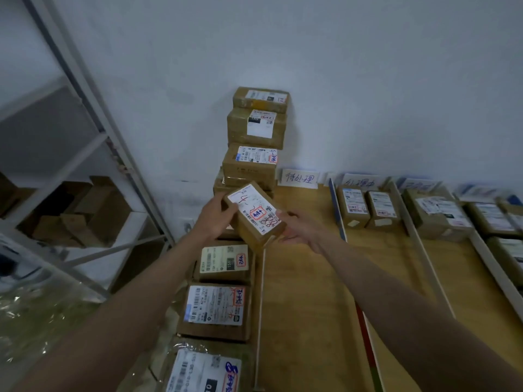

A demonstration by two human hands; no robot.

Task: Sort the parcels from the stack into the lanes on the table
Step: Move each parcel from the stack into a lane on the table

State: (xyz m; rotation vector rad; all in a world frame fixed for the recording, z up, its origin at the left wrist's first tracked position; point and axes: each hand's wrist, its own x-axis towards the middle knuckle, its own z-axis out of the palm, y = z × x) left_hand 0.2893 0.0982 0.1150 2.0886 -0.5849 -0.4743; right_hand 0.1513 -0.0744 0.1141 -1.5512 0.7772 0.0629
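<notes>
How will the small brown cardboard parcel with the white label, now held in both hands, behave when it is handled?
The small brown cardboard parcel probably stays stiff: its edges look straight between the left hand and the right hand. It seems light, lifted easily. Flat faces make rolling unlikely.

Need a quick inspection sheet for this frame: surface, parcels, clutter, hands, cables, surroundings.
Surface: wooden table split into lanes by white dividers; handwritten lane signs stand against the wall.
Job's things: held parcel lifted in front of the stack; more labelled parcels in a row along the table's left edge; sorted parcels lie in the lanes to the right; the nearest lane shows no parcel.
Clutter: clear plastic wrap at lower left.
Hands: left hand and right hand both grip the held parcel.
Cables: nothing seen.
Surroundings: white wall; metal shelving holding empty cartons.
</notes>
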